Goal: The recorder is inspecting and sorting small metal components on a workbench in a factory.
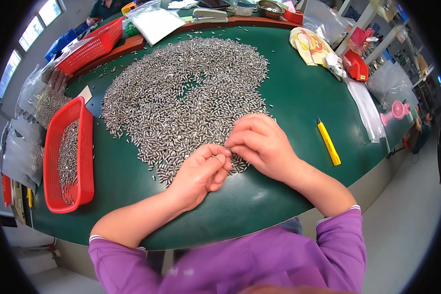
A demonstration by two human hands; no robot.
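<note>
Purple shirt [240, 264] fills 6 o'clock, nearest the camera, its white-edged sleeves ending around the elbows of two bare forearms that reach over a dark green bench [289, 88]. Counting the clock from where the fingertips meet, the left hand [201, 171] comes in from 7 o'clock with its fingers curled, and the right hand [262, 144] from 4. The right grip is pinched, thumb against fingers, on a small dark piece [229, 148] just at the left fingertips; whether the left grip grasps it too, I cannot tell. Spread beyond the hands from 10 to 1 o'clock, and reaching under them, lies a broad pile of small silvery metal pins [181, 117]. At 9 o'clock a long red basket [86, 147] holds more of them. A yellow knife [329, 144] lies at 3, clear plastic sleeves [367, 110] between 2 and 3, a red bin [356, 66] at 2, a yellow cloth [308, 46] at 1, a stapler [209, 17] at 12 and a white packet [154, 22] at 11.
</note>
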